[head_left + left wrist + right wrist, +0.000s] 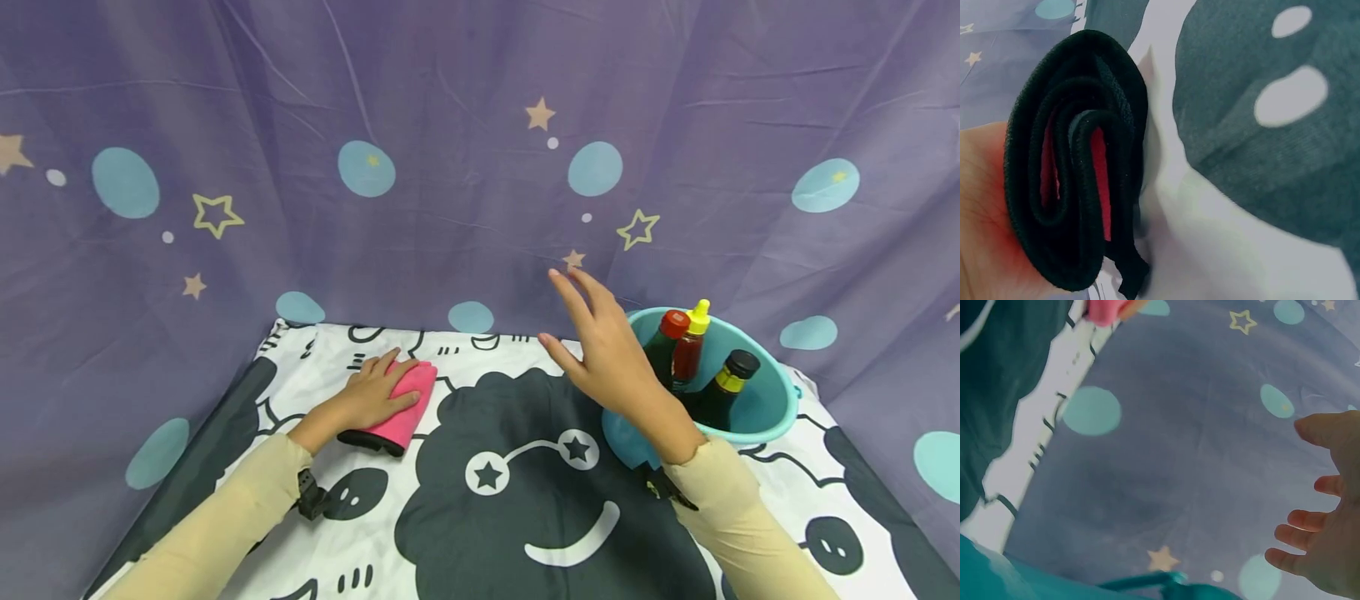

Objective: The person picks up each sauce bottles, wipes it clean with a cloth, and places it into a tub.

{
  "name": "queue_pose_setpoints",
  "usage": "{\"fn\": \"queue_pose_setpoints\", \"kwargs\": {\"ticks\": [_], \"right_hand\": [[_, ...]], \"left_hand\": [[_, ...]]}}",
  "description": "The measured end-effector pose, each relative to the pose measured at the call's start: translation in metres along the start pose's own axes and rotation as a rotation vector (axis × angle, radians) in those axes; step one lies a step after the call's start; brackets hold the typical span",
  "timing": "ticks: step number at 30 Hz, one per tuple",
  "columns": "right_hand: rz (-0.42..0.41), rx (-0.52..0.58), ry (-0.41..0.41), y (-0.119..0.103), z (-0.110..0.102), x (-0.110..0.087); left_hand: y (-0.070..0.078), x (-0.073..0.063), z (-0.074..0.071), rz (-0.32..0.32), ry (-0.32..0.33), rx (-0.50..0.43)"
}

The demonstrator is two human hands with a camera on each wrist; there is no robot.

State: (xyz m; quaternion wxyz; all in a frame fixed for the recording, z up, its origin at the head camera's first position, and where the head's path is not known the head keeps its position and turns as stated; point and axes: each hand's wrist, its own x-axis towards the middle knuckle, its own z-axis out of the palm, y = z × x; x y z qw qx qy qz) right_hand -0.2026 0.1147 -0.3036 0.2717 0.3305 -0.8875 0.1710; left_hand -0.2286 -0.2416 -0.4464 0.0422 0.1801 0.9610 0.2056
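A rolled pink cloth (406, 400) with black trim lies on the left part of the table. My left hand (375, 392) rests on top of it, fingers and thumb spread across the pink fabric. In the left wrist view, the roll's black-edged end (1079, 162) faces the camera, showing its layers and a small black tab. Raised beside the turquoise tub (776, 412), my right hand (611, 350) holds nothing, its fingers extended and apart. The right wrist view has that same hand (1329, 519) against the purple curtain.
Inside the tub stand a red-capped bottle (663, 346), a sauce bottle with a yellow nozzle (690, 350) and a dark bottle with a black cap (716, 400). A sheep-print cloth (525, 517) covers the table. The purple curtain (465, 233) hangs behind its far edge.
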Motion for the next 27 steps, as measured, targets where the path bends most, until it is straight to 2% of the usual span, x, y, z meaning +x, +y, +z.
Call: {"fn": "queue_pose_setpoints", "kwargs": {"ticks": [5,11,19,27], "right_hand": [[0.063,0.076,-0.137,-0.001,0.015,-0.009],[0.094,0.101,-0.286,-0.004,0.033,-0.018],[0.121,0.091,-0.384,-0.001,0.054,-0.027],[0.157,0.102,-0.464,0.003,0.067,-0.034]], "left_hand": [[-0.003,0.0,0.004,0.0,-0.002,-0.002],[-0.002,-0.002,0.003,0.021,0.028,-0.002],[-0.002,-0.004,0.002,0.014,0.044,0.003],[0.018,0.0,-0.009,0.036,0.12,0.009]]}}
